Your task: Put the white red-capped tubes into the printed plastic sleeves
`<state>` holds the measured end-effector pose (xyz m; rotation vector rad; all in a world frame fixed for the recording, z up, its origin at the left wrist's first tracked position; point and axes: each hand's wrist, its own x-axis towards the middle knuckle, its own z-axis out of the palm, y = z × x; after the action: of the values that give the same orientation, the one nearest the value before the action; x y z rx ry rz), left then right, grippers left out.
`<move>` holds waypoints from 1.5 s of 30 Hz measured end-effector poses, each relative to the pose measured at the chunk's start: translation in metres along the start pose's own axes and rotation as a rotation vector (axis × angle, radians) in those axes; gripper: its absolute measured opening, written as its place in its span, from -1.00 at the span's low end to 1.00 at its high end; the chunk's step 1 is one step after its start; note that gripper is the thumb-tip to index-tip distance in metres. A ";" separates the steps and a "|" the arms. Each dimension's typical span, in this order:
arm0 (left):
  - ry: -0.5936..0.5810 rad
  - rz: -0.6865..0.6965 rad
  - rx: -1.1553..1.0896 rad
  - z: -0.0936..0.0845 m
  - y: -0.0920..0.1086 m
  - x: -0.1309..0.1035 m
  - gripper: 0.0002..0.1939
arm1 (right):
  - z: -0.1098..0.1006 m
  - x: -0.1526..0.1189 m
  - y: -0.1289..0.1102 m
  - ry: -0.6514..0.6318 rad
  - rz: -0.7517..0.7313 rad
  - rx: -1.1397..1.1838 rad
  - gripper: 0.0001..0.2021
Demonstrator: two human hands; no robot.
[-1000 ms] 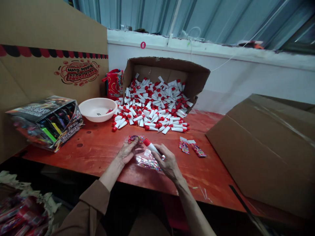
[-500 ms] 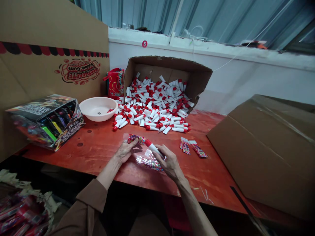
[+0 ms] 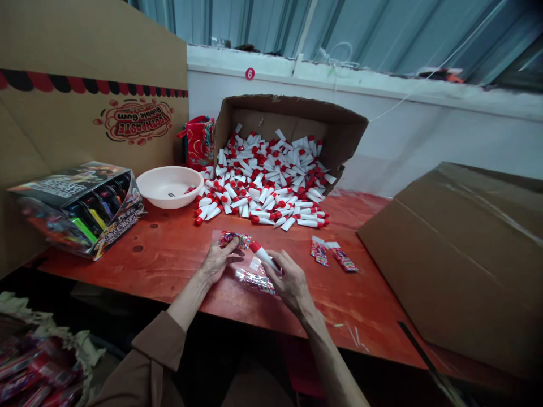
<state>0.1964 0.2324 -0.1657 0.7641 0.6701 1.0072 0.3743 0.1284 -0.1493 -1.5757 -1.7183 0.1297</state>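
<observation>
Between the thumb and fingers of my left hand (image 3: 219, 260) is a small colourful printed plastic sleeve (image 3: 242, 240), its far end pointing right. My right hand (image 3: 292, 281) grips a white tube with a red cap (image 3: 263, 255). The cap points up and left, close to the sleeve's right end; whether they touch I cannot tell. Below and between both hands lies a clump of clear, colourfully printed sleeves (image 3: 255, 281) on the red table. Farther right, two flat printed sleeves (image 3: 343, 258) rest side by side.
A tipped cardboard box (image 3: 352, 124) spills many red-capped white tubes (image 3: 271, 186) onto the red table (image 3: 169, 271). To their left stand a pale pink basin (image 3: 159, 198) and a display box (image 3: 72, 186). A large carton (image 3: 462, 260) fills the right side. Wrapped items (image 3: 42, 373) sit low left.
My right hand has shifted very slightly with the tube, whose cap now sits a little lower and away from the sleeve. My left hand stays almost still.
</observation>
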 end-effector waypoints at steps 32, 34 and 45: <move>-0.015 0.004 0.020 0.001 -0.003 0.000 -0.60 | 0.005 0.003 -0.003 -0.075 -0.013 0.073 -0.79; -0.020 0.001 0.013 -0.001 -0.004 0.002 -0.61 | 0.006 0.002 -0.001 -0.088 -0.027 0.025 -0.79; -0.057 -0.018 -0.021 0.000 -0.007 0.002 -0.61 | 0.009 0.002 0.002 -0.102 -0.059 -0.043 -0.78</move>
<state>0.2002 0.2324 -0.1717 0.7646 0.6159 0.9715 0.3706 0.1344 -0.1549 -1.5715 -1.8554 0.1469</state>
